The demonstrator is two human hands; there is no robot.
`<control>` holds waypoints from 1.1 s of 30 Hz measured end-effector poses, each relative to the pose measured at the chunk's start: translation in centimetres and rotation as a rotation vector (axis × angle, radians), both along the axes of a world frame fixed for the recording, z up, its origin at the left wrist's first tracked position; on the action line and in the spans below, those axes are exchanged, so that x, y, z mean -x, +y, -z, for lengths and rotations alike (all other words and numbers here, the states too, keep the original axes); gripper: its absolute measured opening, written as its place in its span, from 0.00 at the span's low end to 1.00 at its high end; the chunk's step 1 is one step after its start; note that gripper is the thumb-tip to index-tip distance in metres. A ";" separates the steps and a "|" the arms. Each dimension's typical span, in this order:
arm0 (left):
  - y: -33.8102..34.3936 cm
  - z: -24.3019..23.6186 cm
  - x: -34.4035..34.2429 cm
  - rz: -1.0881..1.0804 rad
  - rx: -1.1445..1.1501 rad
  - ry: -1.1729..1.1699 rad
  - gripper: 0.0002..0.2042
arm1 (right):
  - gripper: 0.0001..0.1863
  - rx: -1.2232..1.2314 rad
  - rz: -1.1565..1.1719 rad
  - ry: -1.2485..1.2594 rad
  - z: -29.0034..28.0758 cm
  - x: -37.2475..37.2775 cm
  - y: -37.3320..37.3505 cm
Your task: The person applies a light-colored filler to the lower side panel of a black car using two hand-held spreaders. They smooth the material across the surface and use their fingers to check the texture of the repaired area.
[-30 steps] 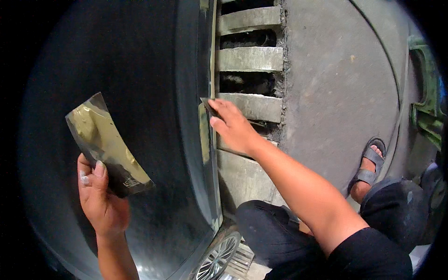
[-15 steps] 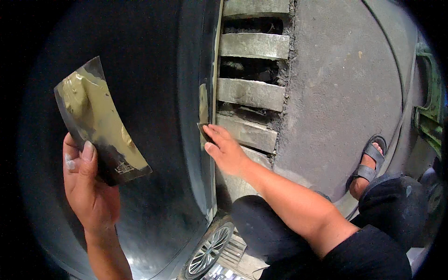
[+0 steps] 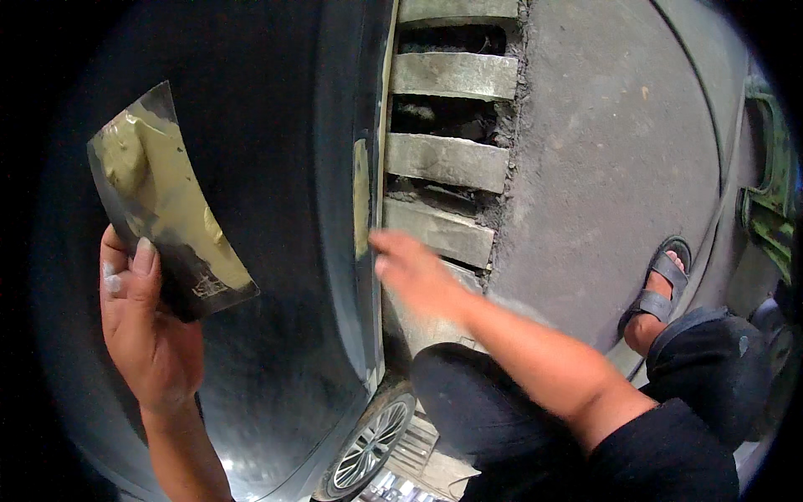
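Note:
My left hand [image 3: 155, 330] grips a flat mixing sheet [image 3: 188, 276], its thumb across the front. A thick smear of yellow-green body filler [image 3: 159, 171] covers much of that sheet. Over the lower edge of the dark car panel [image 3: 259, 184], my right hand [image 3: 414, 268] is blurred by motion, its fingers closed together. The small dark spreader held there half a second ago is lost in the blur. Just beyond the fingertips, a narrow strip of filler [image 3: 360, 197] lies along the panel's edge.
Concrete slats [image 3: 452, 159] with dark gaps run beside the car. A wheel [image 3: 368, 452] stands at the bottom. Across the grey ground [image 3: 611, 151] on the right lie a dark cable [image 3: 707, 109] and my sandaled foot [image 3: 661, 284]. Green metal parts [image 3: 768, 217] stand at the far right.
My right hand has shifted slightly down and right, off the filler strip, which now shows longer toward me. My left hand and the mixing sheet have moved slightly up and left.

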State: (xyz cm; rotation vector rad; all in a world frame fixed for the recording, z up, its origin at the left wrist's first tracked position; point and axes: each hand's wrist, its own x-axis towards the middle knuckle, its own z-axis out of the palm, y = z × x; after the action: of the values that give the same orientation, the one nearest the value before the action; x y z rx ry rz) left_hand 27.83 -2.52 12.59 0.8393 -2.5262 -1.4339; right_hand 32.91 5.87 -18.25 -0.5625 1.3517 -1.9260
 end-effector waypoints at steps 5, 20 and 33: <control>-0.1 0.0 0.1 0.052 -0.037 0.028 0.17 | 0.23 0.010 0.341 0.156 -0.6 10.1 -2.6; 0.1 -0.2 0.3 0.051 -0.047 -0.010 0.17 | 0.24 -0.037 -0.006 -0.029 -2.6 -6.0 -0.4; -0.3 -0.3 -0.2 0.082 -0.045 0.010 0.18 | 0.24 -0.193 0.362 0.406 -0.2 3.2 -1.9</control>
State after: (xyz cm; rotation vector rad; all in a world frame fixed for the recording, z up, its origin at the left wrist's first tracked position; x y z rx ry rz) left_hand 28.00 -2.85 12.87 0.7413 -2.5585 -1.5208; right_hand 29.67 3.94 -18.08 -0.6737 1.9893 -1.9958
